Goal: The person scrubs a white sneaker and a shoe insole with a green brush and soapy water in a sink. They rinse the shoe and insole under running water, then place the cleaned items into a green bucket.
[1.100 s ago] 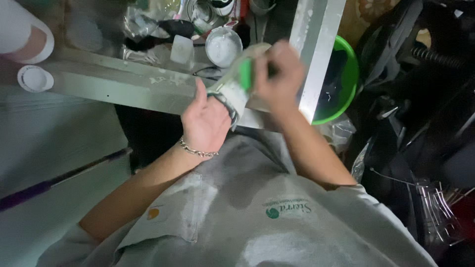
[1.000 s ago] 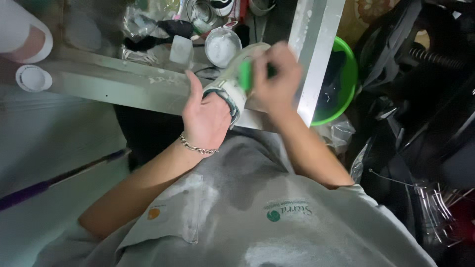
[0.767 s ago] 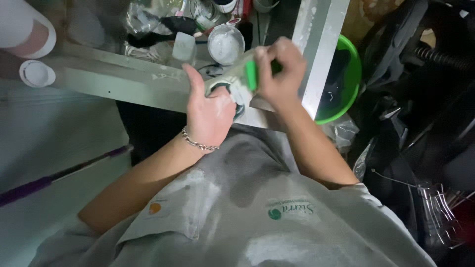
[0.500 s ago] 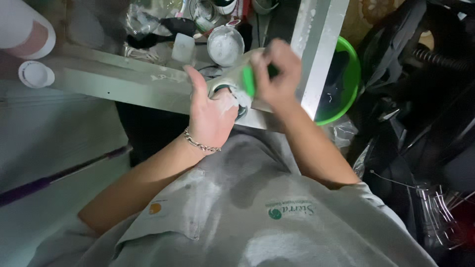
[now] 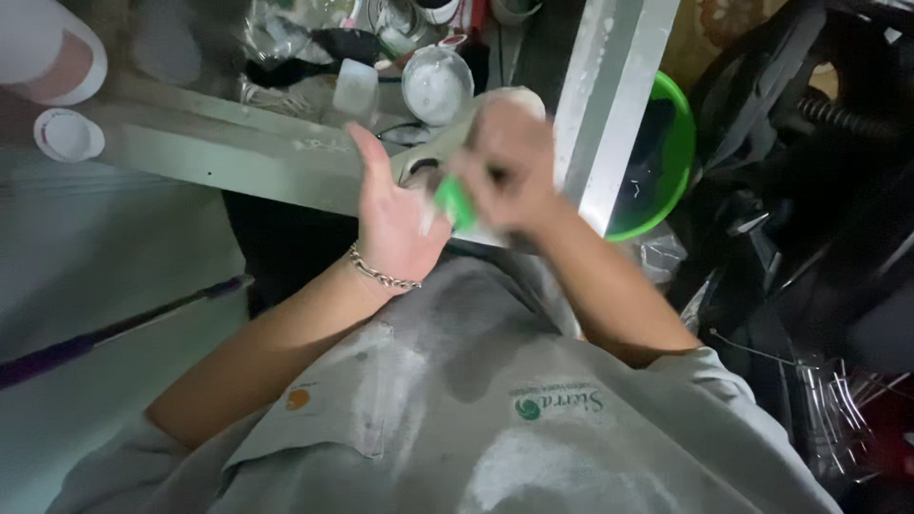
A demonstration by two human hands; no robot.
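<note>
My left hand [image 5: 395,224], with a chain bracelet on the wrist, grips a dirty white sneaker [image 5: 426,155] from below at chest height. My right hand [image 5: 505,167] is blurred and closed on a small green brush [image 5: 455,202], which is pressed against the side of the sneaker close to my left palm. Much of the shoe is hidden behind both hands. White smears mark my grey shirt.
A metal frame [image 5: 602,105] runs behind my hands. A green basin [image 5: 671,143] stands to its right. A round white tub [image 5: 436,81] and clutter lie beyond, with a white lid [image 5: 67,133] at far left. Black bags [image 5: 809,190] crowd the right.
My right hand has swept the green brush down and left along the sneaker, from its upper part towards my left palm. My left hand holds the shoe almost still.
</note>
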